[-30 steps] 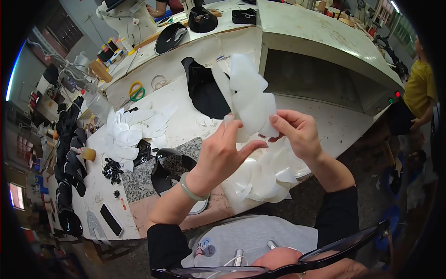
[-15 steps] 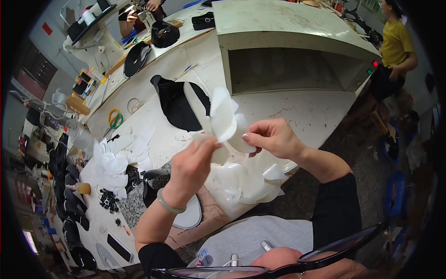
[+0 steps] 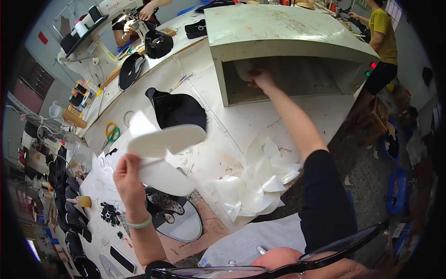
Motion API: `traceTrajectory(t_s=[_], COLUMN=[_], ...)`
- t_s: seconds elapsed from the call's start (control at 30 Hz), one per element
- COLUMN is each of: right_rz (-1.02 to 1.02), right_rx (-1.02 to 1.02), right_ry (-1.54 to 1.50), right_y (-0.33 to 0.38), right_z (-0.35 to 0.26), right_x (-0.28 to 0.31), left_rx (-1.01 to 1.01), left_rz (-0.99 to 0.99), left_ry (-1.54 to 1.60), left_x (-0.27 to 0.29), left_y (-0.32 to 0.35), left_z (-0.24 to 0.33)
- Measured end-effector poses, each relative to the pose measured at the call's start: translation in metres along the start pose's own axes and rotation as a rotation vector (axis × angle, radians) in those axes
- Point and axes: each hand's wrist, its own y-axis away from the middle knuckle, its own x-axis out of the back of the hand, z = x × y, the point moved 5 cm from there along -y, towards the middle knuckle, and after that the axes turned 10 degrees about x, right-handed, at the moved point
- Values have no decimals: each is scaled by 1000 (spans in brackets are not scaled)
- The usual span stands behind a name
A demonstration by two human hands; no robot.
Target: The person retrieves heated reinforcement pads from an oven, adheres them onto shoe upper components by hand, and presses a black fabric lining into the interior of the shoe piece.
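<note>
My left hand (image 3: 129, 179) is closed on the edge of some thin white insole-shaped pieces (image 3: 169, 139), which fan out over the table and are smeared by motion. My right hand (image 3: 261, 80) reaches into the opening of a pale green metal box (image 3: 297, 28), with its fingers bent together. A faint, pale rounded piece (image 3: 243, 69) shows at those fingertips inside the dark opening. Behind the left-hand pieces lies a black shoe upper (image 3: 179, 109). More white curved pieces (image 3: 255, 183) lie in a loose pile near the table's front edge.
To the left are green and yellow scissors (image 3: 111, 132), more white pieces (image 3: 103, 174), small black parts (image 3: 109, 214) and a phone (image 3: 122, 259). A black-and-grey shoe part (image 3: 181, 223) lies nearest me. Across the table, another person's hands (image 3: 147, 10) work at a sewing machine (image 3: 139, 28).
My right hand has left the white pieces and gone forward into the box. My left hand has moved left with its pieces. White pieces now lie higher on the front pile.
</note>
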Motion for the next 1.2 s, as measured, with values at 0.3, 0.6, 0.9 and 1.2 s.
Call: traceTrajectory(t_s=[0.3, 0.6, 0.9, 1.2], right_rz=[16, -470, -719, 273], right_rx=[449, 422, 366, 15], right_ry=[1112, 145, 97, 118], right_y=[-82, 96, 237, 14], right_z=[53, -99, -135, 41], right_x=[-76, -39, 24, 195], left_rx=[111, 74, -28, 20], left_rz=[-87, -277, -561, -449], left_ry=[-151, -167, -348, -96], left_x=[-10, -59, -136, -119], left_y=[19, 26, 58, 56], left_z=[-15, -11, -14, 11])
